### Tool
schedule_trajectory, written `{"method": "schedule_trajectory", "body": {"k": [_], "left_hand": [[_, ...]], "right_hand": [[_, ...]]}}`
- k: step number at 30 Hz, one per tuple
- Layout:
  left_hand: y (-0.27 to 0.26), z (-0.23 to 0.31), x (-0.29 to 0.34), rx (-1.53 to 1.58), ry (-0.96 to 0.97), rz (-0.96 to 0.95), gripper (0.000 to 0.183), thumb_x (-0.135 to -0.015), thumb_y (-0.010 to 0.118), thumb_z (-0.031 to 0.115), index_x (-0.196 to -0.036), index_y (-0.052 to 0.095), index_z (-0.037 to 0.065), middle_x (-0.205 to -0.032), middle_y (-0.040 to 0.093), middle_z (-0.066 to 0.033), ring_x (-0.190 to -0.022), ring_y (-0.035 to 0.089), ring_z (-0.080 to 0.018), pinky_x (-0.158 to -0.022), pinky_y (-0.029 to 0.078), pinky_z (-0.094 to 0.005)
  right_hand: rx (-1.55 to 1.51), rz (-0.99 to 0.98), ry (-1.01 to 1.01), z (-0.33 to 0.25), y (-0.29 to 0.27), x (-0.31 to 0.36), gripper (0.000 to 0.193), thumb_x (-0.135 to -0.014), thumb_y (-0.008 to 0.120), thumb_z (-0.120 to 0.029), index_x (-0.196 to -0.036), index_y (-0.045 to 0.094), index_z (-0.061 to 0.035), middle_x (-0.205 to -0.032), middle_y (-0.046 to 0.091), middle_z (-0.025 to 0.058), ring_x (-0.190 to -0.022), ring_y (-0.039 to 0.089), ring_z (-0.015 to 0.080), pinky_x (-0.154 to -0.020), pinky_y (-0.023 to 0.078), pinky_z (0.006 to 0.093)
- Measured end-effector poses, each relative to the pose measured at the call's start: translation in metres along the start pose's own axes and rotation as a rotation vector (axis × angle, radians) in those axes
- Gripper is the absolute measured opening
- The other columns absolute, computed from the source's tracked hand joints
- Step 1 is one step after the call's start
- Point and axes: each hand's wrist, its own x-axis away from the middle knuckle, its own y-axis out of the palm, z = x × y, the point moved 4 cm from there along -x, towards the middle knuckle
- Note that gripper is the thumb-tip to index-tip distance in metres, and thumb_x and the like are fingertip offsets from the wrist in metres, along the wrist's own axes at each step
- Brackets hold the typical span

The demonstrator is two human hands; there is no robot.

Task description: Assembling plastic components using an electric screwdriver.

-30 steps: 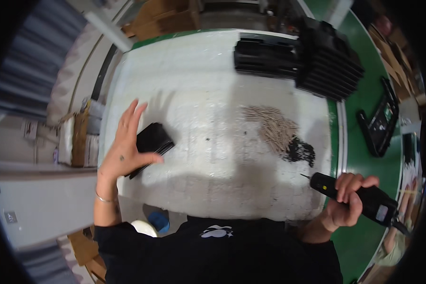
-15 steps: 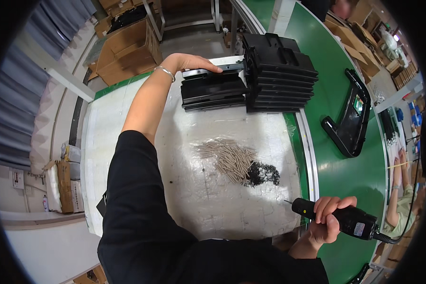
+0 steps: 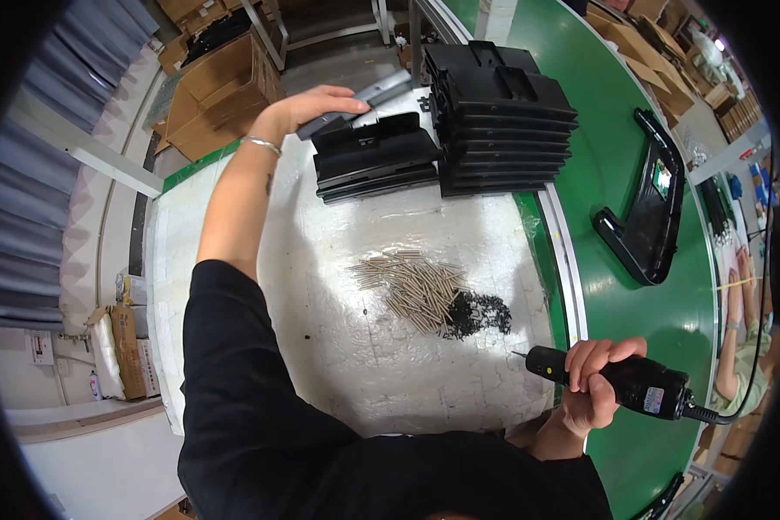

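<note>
At the far side of the white-covered table (image 3: pixel 260 373), my left hand (image 3: pixel 308 106) grips a long, narrow dark strip (image 3: pixel 381 90), blurred and tilted up to the right. The strip is above a low stack of black plastic parts (image 3: pixel 377 160). Right of this rises a taller stack of black panels (image 3: pixel 504 130). My right hand (image 3: pixel 594 381) is wrapped round a black electric screwdriver (image 3: pixel 641 386), its bit pointing left over the table's right side. Between the hands lie a heap of thin metal pins (image 3: pixel 418 293) and a pile of small black screws (image 3: pixel 487 314).
A black curved housing (image 3: pixel 654 217) with a small circuit board lies on the green conveyor belt (image 3: pixel 572 208) to the right. Beyond the belt show another person's arms (image 3: pixel 730 338). An open cardboard box (image 3: pixel 221 91) stands past the table's far left. The screwdriver's cable (image 3: pixel 750 381) runs up the right.
My left hand has lifted the strip off the low stack and tilted it, moving left and up. The screwdriver stays in my right hand, nearly in place; the view has shifted slightly.
</note>
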Motion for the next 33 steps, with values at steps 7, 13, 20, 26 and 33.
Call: {"method": "schedule_trajectory", "body": {"k": [7,13,20,26,33], "left_hand": [[-0.014,0.010,0.088,-0.011,0.326,0.178,0.060,-0.075,0.081,0.030,-0.121,0.056,0.001,-0.096,0.061,0.0001,-0.087,0.055,-0.0075,-0.080,0.045,-0.0224],[0.128,0.042,0.212,-0.370,0.532,0.149,0.072,-0.053,0.088,0.020,-0.116,0.057,0.005,-0.099,0.064,-0.0145,-0.089,0.063,-0.0300,-0.083,0.049,-0.0367],[0.269,0.003,0.302,-0.486,0.331,0.127,0.081,-0.051,0.087,0.022,-0.121,0.054,0.000,-0.125,0.053,-0.0155,-0.115,0.050,-0.0341,-0.094,0.041,-0.0437],[0.265,0.011,0.305,-0.276,0.332,0.232,0.079,-0.055,0.088,0.026,-0.123,0.055,0.001,-0.124,0.053,-0.0149,-0.115,0.050,-0.0349,-0.097,0.040,-0.0457],[0.245,0.019,0.271,-0.236,0.539,0.315,0.036,-0.068,0.080,0.009,-0.101,0.067,0.003,-0.103,0.062,-0.0092,-0.100,0.057,-0.0295,-0.088,0.047,-0.0367]], "right_hand": [[-0.023,-0.036,-0.004,-0.006,0.004,0.014,0.035,-0.077,0.061,-0.007,-0.105,0.040,-0.0070,-0.058,0.045,0.0027,-0.046,0.043,0.0131,-0.054,0.040,0.0291],[-0.048,-0.126,-0.043,-0.010,0.008,0.020,0.036,-0.077,0.062,-0.008,-0.106,0.040,-0.0068,-0.060,0.047,0.0031,-0.046,0.045,0.0145,-0.055,0.040,0.0327],[-0.136,-0.228,-0.047,0.009,0.033,0.016,0.035,-0.078,0.055,-0.006,-0.110,0.040,-0.0089,-0.062,0.045,0.0025,-0.049,0.044,0.0141,-0.057,0.040,0.0325],[-0.160,-0.177,-0.044,0.037,0.040,0.011,0.035,-0.076,0.046,0.004,-0.109,0.043,-0.0055,-0.064,0.047,0.0047,-0.051,0.042,0.0142,-0.054,0.040,0.0315],[-0.101,-0.172,-0.037,0.048,0.045,0.008,0.032,-0.076,0.048,0.007,-0.107,0.043,-0.0025,-0.066,0.049,0.0063,-0.051,0.043,0.0140,-0.052,0.042,0.0324]]}}
